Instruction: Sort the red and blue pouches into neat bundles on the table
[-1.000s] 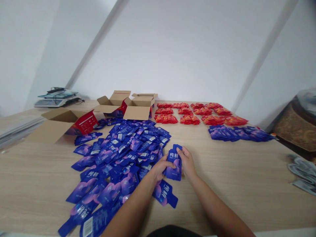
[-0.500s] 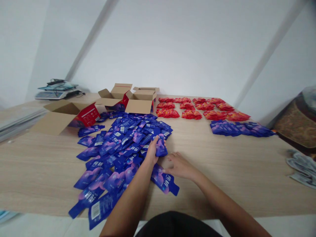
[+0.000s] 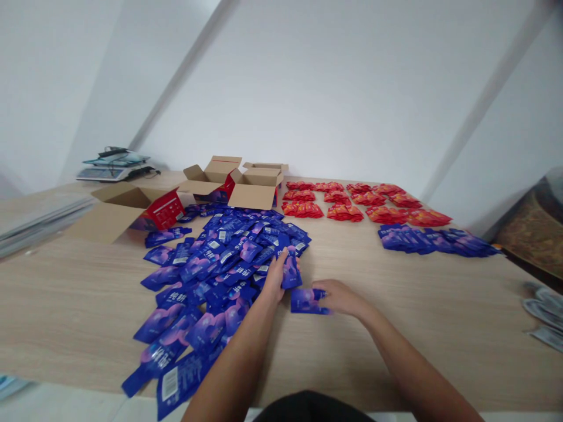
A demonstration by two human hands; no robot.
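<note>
My left hand [image 3: 277, 278] is closed around one or more blue-purple sachets [image 3: 290, 271], held upright at the right side of a large heap. I cannot make out how many it grips. Just right of it, my right hand [image 3: 341, 297] pinches a single blue sachet [image 3: 305, 300] by its narrow end, the wide end pointing left toward my left hand. The heap of blue sachets [image 3: 220, 264] spreads loosely over the wooden table [image 3: 396, 346], some showing pink patterns and others barcodes; my left forearm covers part of it.
Open cardboard boxes [image 3: 253, 196] stand behind the heap, another open box [image 3: 162, 210] to its left. Red sachets [image 3: 345, 212] lie in bunches at the back right, with a row of blue sachets [image 3: 433, 240] before them. A scale [image 3: 109, 172] sits far left, grey cloth [image 3: 545, 313] far right.
My right hand has taken the loose sachet that lay by my left wrist and lifted it, turning it sideways. My left hand keeps its hold. The view has shifted slightly.
</note>
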